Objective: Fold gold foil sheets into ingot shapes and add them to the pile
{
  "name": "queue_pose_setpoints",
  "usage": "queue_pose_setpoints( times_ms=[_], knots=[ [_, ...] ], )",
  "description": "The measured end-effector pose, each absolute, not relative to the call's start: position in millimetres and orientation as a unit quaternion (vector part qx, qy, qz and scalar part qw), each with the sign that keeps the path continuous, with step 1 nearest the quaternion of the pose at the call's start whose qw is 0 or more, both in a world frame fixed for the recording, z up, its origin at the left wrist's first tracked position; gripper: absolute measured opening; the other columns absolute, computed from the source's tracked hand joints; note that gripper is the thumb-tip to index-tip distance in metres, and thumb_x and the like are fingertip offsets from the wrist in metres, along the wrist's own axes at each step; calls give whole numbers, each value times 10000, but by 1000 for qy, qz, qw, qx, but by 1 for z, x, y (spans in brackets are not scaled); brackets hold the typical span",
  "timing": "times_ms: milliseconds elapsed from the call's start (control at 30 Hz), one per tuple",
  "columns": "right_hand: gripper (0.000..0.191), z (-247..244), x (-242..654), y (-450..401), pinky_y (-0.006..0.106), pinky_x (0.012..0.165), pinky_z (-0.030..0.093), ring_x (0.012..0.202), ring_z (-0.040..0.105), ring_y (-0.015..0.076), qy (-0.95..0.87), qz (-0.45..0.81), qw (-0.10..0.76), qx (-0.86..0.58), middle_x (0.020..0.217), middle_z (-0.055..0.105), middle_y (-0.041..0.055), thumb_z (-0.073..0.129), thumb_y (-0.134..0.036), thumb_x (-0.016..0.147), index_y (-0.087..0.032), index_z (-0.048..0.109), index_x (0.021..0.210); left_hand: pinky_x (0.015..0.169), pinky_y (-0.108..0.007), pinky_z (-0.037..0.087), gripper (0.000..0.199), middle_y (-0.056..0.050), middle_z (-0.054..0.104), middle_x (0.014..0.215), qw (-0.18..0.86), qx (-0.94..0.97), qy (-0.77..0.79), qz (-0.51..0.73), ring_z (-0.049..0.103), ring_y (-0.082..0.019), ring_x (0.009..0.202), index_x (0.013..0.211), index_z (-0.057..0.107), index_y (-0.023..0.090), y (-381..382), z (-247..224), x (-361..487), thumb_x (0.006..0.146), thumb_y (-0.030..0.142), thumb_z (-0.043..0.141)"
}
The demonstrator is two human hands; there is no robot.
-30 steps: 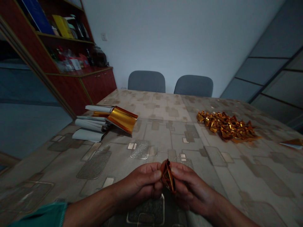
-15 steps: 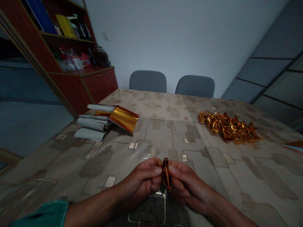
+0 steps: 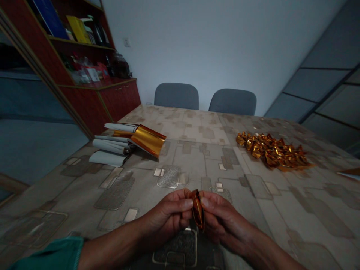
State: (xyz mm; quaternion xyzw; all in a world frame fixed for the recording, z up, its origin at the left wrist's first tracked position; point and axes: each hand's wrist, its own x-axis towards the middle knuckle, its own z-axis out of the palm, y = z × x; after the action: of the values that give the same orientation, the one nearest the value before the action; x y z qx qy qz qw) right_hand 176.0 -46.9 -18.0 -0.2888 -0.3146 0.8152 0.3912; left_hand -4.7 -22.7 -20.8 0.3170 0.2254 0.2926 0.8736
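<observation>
Between my two hands is a small folded gold foil paper, held upright with a narrow opening along its top. My left hand pinches its left side between thumb and fingers. On the opposite side, my right hand grips it the same way. The fingers beneath are curled and partly hidden. Farther off to the right lies a cluster of folded gold foil pieces. A stack of gold foil paper sheets, with pale backs showing, rests to the left.
A patterned cloth covers the table. Two grey chairs stand at its far side. A reddish cabinet with loaded shelves is at the back left. Another piece of gold paper lies at the right edge.
Both hands keep their hold on the folded foil paper. Its opening looks slightly wider and its shape has shifted a little; the hands have barely moved.
</observation>
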Motion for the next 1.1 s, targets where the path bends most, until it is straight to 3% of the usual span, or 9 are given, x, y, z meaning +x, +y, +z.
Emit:
queue_pose_setpoints(
  times_ms=[100, 300, 733, 1100],
  knots=[
    [309, -18, 176, -46, 138, 363, 336, 356, 268, 51, -306, 822, 393, -277, 420, 434, -116, 747, -439, 886, -157, 630, 838, 690, -244, 478, 250, -38, 650, 804, 876, 285, 242, 306, 661, -162, 764, 906, 598, 161, -21, -22, -5, 815, 290, 792],
    [307, -17, 177, -45, 138, 371, 305, 359, 255, 45, -300, 824, 392, -279, 421, 424, -119, 747, -428, 895, -162, 614, 817, 612, -197, 439, 457, -13, 670, 901, 868, 255, 259, 339, 665, -122, 707, 1115, 506, 234, -22, -20, -5, 787, 238, 824],
    [314, -23, 175, -47, 149, 374, 337, 355, 271, 47, -306, 819, 393, -286, 435, 430, -119, 744, -438, 893, -167, 608, 811, 417, -135, 344, 440, 59, 611, 681, 803, 373, 278, 373, 477, -31, 456, 833, 498, 196, -22, -25, 1, 722, 377, 883],
    [314, -21, 175, -48, 146, 372, 328, 356, 267, 54, -314, 815, 396, -285, 428, 427, -118, 729, -421, 904, -182, 578, 765, 359, -121, 320, 432, 76, 604, 654, 784, 390, 294, 384, 431, -16, 393, 840, 496, 200, -24, -27, 3, 747, 428, 851]
  ],
)
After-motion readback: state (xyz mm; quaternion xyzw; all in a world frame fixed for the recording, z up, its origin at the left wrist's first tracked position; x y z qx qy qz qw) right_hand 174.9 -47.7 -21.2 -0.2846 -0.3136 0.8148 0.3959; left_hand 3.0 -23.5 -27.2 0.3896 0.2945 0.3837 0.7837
